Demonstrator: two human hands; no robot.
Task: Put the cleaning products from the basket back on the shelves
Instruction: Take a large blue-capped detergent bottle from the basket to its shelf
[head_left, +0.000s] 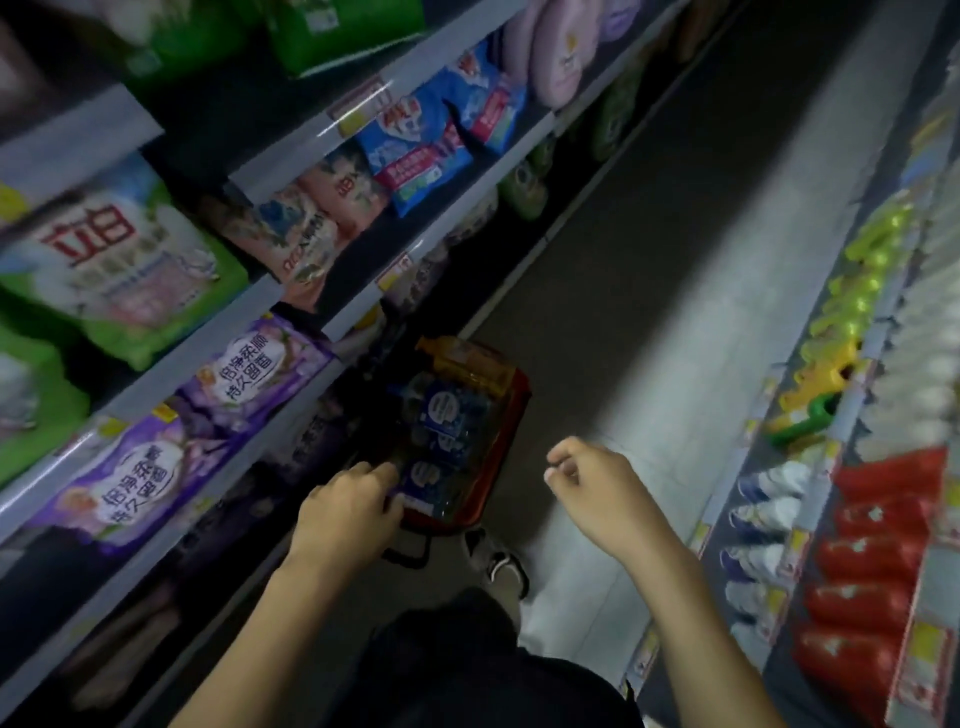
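Standing in a shop aisle, a person looks down at a red basket (506, 415) set on the grey floor (649, 260) just beside the foot of the left shelving (447, 54). The basket holds dark blue pouches (447, 410) lying flat, one behind the other, and an orange bottle (462, 361) lying across its far end. The left hand (348, 509) is down at the near left corner of the basket, its fingers (387, 475) bent and close together on the edge of the nearest blue pouch (431, 478); motion blur leaves it unclear whether they actually grip the pouch. The right hand (587, 483) hangs above the floor to the right of the basket, apart from it, fingers loosely curled toward the palm and holding nothing. The left shelving carries purple detergent bags (244, 384) at the level nearest the basket, green and white bags (114, 260) and peach bags (311, 218) above, then blue bags (415, 150) and pink bottles (550, 52) further along. On the right shelving stand yellow-green spray bottles (852, 312), red bottles (872, 545) and white bottles with blue caps (763, 499). A shoe (498, 556) rests on the floor just behind the basket
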